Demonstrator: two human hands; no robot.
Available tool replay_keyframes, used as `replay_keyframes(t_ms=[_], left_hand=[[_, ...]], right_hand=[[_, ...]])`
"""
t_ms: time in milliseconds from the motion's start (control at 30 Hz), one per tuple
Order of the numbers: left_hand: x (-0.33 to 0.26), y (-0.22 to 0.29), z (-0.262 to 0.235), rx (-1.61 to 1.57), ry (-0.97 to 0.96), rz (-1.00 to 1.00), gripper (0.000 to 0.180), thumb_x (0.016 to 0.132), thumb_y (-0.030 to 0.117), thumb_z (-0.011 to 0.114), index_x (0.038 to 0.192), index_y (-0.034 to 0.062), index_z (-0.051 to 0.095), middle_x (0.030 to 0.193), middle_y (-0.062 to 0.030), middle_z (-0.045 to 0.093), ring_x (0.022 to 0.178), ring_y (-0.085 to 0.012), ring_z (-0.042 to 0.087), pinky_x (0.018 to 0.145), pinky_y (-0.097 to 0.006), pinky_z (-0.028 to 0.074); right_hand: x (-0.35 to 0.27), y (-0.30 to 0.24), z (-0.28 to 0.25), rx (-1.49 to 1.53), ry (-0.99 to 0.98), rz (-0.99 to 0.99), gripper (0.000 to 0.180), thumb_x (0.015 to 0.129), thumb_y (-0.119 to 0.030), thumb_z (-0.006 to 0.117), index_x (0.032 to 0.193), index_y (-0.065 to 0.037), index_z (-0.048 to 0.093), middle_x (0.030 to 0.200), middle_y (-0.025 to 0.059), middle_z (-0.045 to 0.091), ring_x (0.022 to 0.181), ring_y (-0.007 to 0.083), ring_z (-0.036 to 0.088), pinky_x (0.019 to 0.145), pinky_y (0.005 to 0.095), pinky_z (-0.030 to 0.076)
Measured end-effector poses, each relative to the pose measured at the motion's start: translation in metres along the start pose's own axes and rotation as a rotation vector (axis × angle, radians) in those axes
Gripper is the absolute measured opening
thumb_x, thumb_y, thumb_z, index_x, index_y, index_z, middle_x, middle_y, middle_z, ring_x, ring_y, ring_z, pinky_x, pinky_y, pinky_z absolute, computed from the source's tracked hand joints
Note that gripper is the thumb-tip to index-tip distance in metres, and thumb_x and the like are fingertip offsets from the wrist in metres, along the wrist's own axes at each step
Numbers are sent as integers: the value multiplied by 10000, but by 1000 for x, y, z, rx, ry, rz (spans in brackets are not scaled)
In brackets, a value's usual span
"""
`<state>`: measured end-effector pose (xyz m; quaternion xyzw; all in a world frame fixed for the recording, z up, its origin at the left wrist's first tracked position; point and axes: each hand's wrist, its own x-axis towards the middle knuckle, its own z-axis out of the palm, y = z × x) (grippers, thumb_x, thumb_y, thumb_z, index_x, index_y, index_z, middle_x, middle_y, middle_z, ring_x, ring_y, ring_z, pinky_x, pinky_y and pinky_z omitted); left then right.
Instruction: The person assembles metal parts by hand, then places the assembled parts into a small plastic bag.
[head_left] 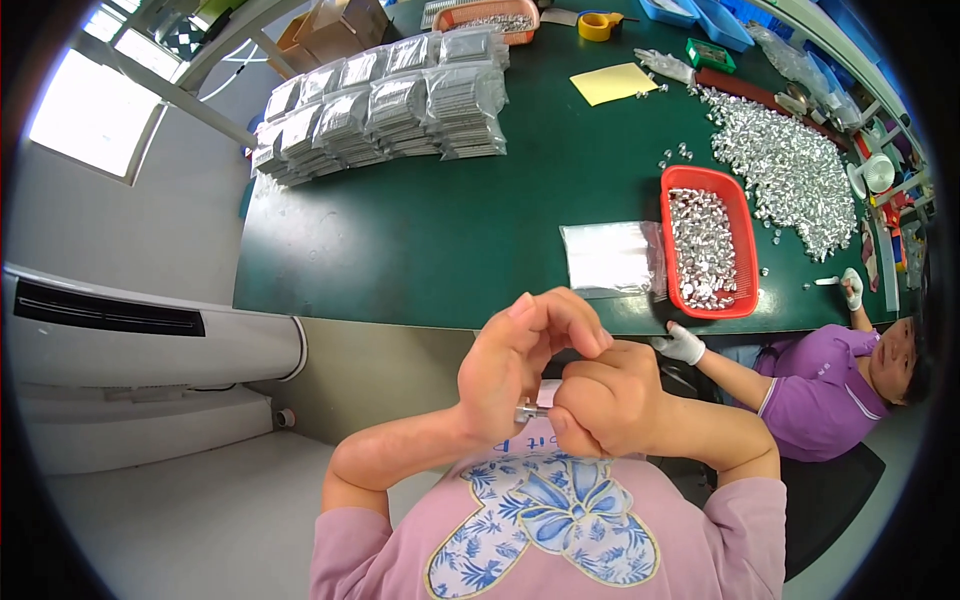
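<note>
Both my hands are raised in front of my chest, close together. My right hand (610, 400) is closed in a fist, thumb bent below. A small shiny metal piece (530, 412) juts from it toward the base of my left palm; its exact kind is hard to make out. My left hand (510, 365) is cupped, its fingers curved over toward the right knuckles and its thumb raised. Whatever lies inside the left palm is hidden. Beyond my hands, on the green table (400, 260), lie a stack of clear plastic bags (612, 258) and a red basket (744, 240) of small silvery metal parts.
Bagged flat grey pieces (380, 100) are stacked at the far left. A heap of silvery parts (790, 165) spreads across the right, near yellow paper (612, 84) and a yellow tape roll (597, 25). A co-worker in a purple shirt (815, 385) and white gloves sits at the right.
</note>
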<state>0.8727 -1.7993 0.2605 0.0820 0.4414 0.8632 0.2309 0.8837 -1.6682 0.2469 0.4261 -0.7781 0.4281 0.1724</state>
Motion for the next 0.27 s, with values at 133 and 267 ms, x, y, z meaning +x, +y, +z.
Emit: replay_keyframes(t_ms=[133, 267], left_hand=[[-6, 3, 0, 2, -129, -4, 473, 874, 326, 198, 754, -18, 500, 805, -107, 475, 798, -184, 462, 804, -297, 339], [-10, 3, 2, 63, -108, -159, 529, 865, 398, 194, 750, -11, 509, 832, -111, 489, 811, -204, 467, 825, -317, 322]], right_hand=[[-3, -3, 12, -33, 148, -52, 213, 608, -142, 588, 521, -74, 406, 473, 39, 417, 376, 177, 416, 339, 280, 367], [-9, -5, 13, 1, 113, -51, 218, 629, -167, 601, 524, -84, 429, 491, 40, 448, 388, 178, 435, 350, 277, 383]])
